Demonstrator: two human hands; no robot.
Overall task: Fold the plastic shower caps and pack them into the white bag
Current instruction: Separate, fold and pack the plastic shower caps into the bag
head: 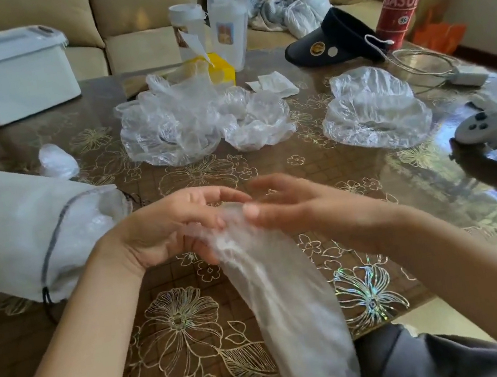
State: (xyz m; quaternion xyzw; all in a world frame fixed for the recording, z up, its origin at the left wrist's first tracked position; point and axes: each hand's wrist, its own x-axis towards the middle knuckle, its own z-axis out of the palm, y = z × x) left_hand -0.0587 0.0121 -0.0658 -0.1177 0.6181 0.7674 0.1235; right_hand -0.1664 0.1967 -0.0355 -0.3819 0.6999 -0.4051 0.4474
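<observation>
Head view: shower cap (285, 297) lengthwise near-to-far, far end seemingly in grip of left hand (174, 227), right hand (290, 207)

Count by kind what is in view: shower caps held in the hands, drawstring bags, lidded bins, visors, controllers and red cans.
held shower cap: 1
white drawstring bag: 1
lidded white bin: 1
black visor: 1
grey controller: 1
red can: 1
Total: 6

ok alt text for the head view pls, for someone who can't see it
The left hand and right hand hold a long, folded shower cap above a floral table. A white bag lies open at left; unfolded caps sit behind.
</observation>
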